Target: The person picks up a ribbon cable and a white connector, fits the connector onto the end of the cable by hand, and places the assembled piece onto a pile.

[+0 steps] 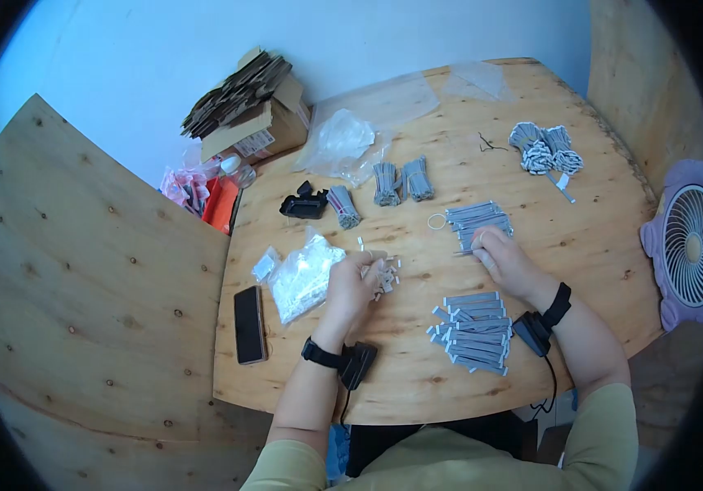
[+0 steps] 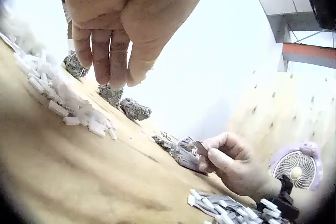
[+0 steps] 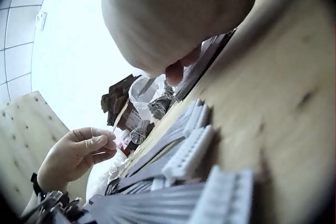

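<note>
Right hand [image 1: 505, 260] pinches one grey strip [image 2: 199, 147] off the far stack [image 1: 479, 221]; left hand [image 1: 354, 282] pinches something small, unclear what, over the white clips [image 1: 386, 275]. Likely a joining step; next calls for bringing both hands together.

3 tied grey bundles [image 1: 384, 183], 1 phone [image 1: 249, 324], 1 fan [image 1: 687, 244], 1 rubber band [image 1: 437, 220], 2 hands [image 1: 350, 282].

Bare tabletop [image 1: 589, 245] right of grey strips [image 1: 479, 221]
</note>
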Available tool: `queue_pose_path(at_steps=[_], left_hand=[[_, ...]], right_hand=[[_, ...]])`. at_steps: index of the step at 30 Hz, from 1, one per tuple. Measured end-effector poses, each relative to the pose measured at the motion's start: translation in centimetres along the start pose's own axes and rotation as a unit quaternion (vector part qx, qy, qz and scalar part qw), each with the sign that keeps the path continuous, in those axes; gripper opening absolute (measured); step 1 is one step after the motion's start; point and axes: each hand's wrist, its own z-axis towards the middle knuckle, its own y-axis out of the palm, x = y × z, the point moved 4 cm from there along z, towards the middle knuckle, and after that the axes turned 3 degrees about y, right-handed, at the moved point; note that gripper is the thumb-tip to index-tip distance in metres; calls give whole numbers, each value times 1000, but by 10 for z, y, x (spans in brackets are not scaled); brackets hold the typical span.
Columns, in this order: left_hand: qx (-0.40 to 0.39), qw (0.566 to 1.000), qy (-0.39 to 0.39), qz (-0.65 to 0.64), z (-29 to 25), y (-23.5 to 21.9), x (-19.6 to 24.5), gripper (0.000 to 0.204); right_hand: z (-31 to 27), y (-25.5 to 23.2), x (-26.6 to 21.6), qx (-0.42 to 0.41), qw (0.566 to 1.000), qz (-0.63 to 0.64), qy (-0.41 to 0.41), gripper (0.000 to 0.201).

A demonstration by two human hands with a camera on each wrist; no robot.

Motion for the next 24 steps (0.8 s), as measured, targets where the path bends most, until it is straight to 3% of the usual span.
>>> queue_pose_path(at_steps=[2,5,8,13,17,20,21,23,24], left_hand=[[35,998,44,26,10,1,-4,11],[-54,997,-51,10,20,20,-8,9],[-9,988,48,145,28,35,-29,13],[-21,987,31,156,29,40,-33,14],[15,974,115,195,30,34,-2,13],[-53,984,155,-69,27,51,6,9],[-94,977,93,-167,25,60,7,8],[-169,919,-35,-355,18,77,11,7],[-180,903,-62,-386,16,81,13,8]], right_hand=[[1,-1,-4,-3,1000,9,-8,7],[2,-2,-8,-7,1000,18,14,9],[4,-3,-9,-10,999,16,45,13],[3,-1,-4,-13,996,51,74,21],[-1,7,8,-32,939,273,207,17],[-3,11,10,-66,879,362,301,11],[-3,10,6,-74,865,374,326,9],[-3,11,8,-88,848,380,358,6],[-5,12,11,-96,846,376,365,6]])
